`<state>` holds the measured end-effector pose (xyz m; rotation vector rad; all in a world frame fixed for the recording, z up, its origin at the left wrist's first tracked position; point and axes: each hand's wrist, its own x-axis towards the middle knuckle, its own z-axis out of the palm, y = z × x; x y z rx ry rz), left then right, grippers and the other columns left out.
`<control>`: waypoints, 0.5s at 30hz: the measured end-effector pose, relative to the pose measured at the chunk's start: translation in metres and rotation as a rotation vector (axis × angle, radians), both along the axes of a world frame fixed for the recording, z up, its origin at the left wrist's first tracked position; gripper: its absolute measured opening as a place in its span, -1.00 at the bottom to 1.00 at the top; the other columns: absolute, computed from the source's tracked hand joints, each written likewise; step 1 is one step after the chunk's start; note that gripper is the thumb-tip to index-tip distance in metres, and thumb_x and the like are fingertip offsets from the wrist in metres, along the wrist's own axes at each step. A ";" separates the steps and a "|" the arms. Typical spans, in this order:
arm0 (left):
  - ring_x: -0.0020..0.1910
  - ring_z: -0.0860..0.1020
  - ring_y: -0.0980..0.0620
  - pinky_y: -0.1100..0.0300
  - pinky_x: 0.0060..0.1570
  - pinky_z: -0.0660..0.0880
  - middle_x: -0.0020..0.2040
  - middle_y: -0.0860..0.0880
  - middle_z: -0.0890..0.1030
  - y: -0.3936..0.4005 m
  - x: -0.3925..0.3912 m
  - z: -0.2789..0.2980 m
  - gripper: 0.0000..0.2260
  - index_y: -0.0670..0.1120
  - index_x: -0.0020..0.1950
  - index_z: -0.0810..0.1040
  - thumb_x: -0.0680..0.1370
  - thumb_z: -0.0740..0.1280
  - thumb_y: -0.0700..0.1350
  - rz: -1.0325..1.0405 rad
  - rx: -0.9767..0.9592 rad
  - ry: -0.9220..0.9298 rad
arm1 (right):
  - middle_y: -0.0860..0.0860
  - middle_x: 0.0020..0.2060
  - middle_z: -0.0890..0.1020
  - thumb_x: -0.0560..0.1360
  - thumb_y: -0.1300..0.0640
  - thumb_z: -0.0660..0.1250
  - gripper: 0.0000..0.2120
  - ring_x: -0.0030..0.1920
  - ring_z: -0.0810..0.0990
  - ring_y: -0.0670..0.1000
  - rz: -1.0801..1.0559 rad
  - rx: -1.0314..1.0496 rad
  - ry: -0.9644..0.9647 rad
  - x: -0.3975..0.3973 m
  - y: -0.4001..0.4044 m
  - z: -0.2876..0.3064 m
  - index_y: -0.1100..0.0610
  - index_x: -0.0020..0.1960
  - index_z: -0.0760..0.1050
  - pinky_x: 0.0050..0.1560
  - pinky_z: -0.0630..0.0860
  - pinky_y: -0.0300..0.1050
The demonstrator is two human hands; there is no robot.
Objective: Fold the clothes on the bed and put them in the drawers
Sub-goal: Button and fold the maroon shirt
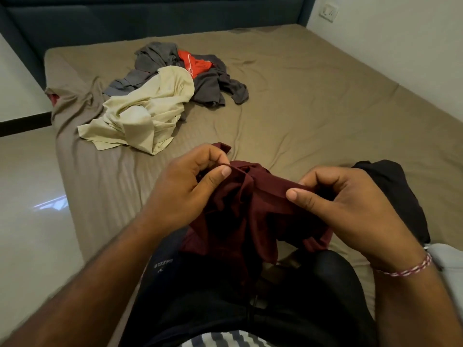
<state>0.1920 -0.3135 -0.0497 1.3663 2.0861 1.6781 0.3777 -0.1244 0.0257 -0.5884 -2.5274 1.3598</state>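
Observation:
A maroon garment point(253, 209) hangs bunched in front of me, over my lap at the near edge of the bed point(313, 103). My left hand point(185, 186) pinches its upper left edge between thumb and curled fingers. My right hand point(350, 204) pinches the upper right edge in the same way. Farther back on the bed lies a loose pile: a cream garment point(145, 113), grey garments point(213, 83) and a red-orange piece point(194, 62).
A black garment point(393, 191) lies on the bed just right of my right hand. A white cloth point(448, 261) shows at the right edge. Glossy floor point(30, 209) runs along the bed's left side. The dark headboard point(150, 18) and a wall socket point(328, 11) are at the back.

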 end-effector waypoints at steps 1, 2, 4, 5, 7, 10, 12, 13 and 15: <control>-0.22 0.62 0.05 0.28 -0.22 0.51 -0.18 0.07 0.63 -0.005 -0.006 0.001 -0.98 0.02 0.04 0.61 0.64 0.38 -0.07 -0.039 -0.037 0.067 | -0.03 -0.26 0.72 0.34 -0.22 0.46 -0.71 -0.22 0.71 -0.01 0.005 0.036 -0.036 -0.001 0.001 -0.001 0.01 -0.22 0.67 -0.08 0.67 0.19; -0.19 0.64 0.07 0.34 -0.17 0.50 -0.15 0.11 0.64 -0.011 -0.012 0.001 -0.97 0.00 0.05 0.62 0.62 0.41 -0.09 -0.082 -0.077 0.126 | -0.02 -0.29 0.71 0.30 -0.25 0.46 -0.67 -0.24 0.71 0.00 0.000 0.054 -0.065 -0.002 0.002 -0.002 0.02 -0.25 0.66 -0.10 0.66 0.20; -0.08 0.67 0.10 0.36 -0.08 0.52 -0.08 0.16 0.66 -0.023 -0.024 0.003 -0.92 -0.03 0.10 0.66 0.61 0.42 -0.13 -0.157 -0.149 0.204 | 0.01 -0.31 0.70 0.26 -0.26 0.48 -0.64 -0.25 0.70 0.02 -0.012 0.047 -0.084 -0.004 0.005 -0.003 0.04 -0.27 0.65 -0.11 0.64 0.22; -0.04 0.66 0.11 0.37 -0.03 0.52 -0.05 0.18 0.67 -0.028 -0.030 0.004 -0.89 -0.04 0.12 0.67 0.61 0.41 -0.13 -0.171 -0.172 0.240 | 0.01 -0.30 0.71 0.29 -0.23 0.48 -0.67 -0.24 0.70 0.02 -0.005 0.035 -0.082 -0.004 0.007 -0.003 0.04 -0.26 0.66 -0.09 0.65 0.21; -0.03 0.65 0.11 0.34 -0.02 0.52 -0.02 0.15 0.67 -0.037 -0.039 0.004 -0.85 -0.05 0.14 0.69 0.61 0.37 -0.13 -0.115 -0.186 0.343 | -0.01 -0.23 0.73 0.38 -0.12 0.48 -0.78 -0.17 0.71 0.00 0.046 0.013 -0.077 -0.002 0.010 -0.004 0.03 -0.18 0.69 -0.02 0.65 0.18; -0.07 0.63 0.09 0.22 -0.05 0.56 -0.03 0.02 0.70 -0.044 -0.047 -0.003 -0.81 -0.11 0.13 0.70 0.55 0.45 -0.30 0.131 -0.178 0.512 | 0.00 -0.23 0.74 0.37 -0.12 0.50 -0.79 -0.17 0.73 0.01 0.045 -0.016 -0.062 -0.002 0.014 -0.006 0.03 -0.19 0.70 -0.01 0.67 0.12; -0.09 0.64 0.04 0.12 -0.06 0.60 -0.04 -0.04 0.71 -0.046 -0.049 -0.009 -0.79 -0.15 0.14 0.71 0.54 0.47 -0.35 0.269 -0.153 0.571 | 0.05 -0.26 0.73 0.31 -0.15 0.52 -0.73 -0.19 0.73 0.08 -0.031 -0.080 -0.010 -0.002 0.016 -0.008 0.06 -0.21 0.70 -0.09 0.66 0.05; -0.08 0.65 0.00 0.08 -0.06 0.61 -0.03 -0.06 0.71 -0.045 -0.049 -0.011 -0.79 -0.16 0.16 0.70 0.56 0.45 -0.35 0.319 -0.126 0.573 | 0.08 -0.25 0.73 0.32 -0.12 0.52 -0.74 -0.18 0.73 0.12 -0.049 -0.120 0.021 -0.002 0.017 -0.008 0.07 -0.20 0.70 -0.11 0.67 0.02; 0.01 0.67 -0.03 0.06 0.03 0.61 0.05 -0.08 0.71 -0.042 -0.045 -0.014 -0.76 -0.18 0.24 0.68 0.60 0.40 -0.34 0.412 -0.052 0.539 | 0.13 -0.20 0.74 0.39 -0.03 0.50 -0.80 -0.13 0.74 0.15 -0.045 -0.208 0.073 -0.002 0.017 -0.008 0.11 -0.14 0.72 -0.11 0.69 -0.07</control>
